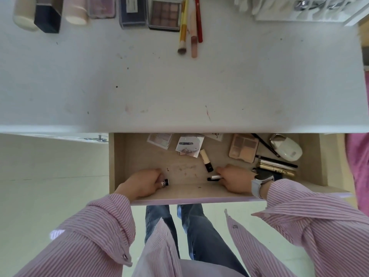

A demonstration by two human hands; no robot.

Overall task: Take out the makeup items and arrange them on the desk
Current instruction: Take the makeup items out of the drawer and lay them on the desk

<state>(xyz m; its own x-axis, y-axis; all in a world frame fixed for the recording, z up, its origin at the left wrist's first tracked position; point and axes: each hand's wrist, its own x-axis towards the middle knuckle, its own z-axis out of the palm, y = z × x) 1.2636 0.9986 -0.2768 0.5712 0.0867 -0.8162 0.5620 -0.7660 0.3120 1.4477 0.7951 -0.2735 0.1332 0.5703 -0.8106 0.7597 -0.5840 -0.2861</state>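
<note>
Both hands in open drawer (117,156), near front wall. My left hand (142,181) grips a small dark-capped tube (165,182), fingers curled round it. My right hand (235,179) pinches a thin white/black pen (214,177) w/ watch on wrist. Concealer tube (206,159) lies btwn the hands. Beige palette (243,147) + gold pencils (277,166) at drawer right. Desk (179,86) back edge: eyeshadow palette (164,14), brushes (189,27), bottles (48,15).

Bright, even daylight washes the white surface (179,80) with barely any shadow, while wide-angle distortion bends its edges and the far items at the top blur softly.
</note>
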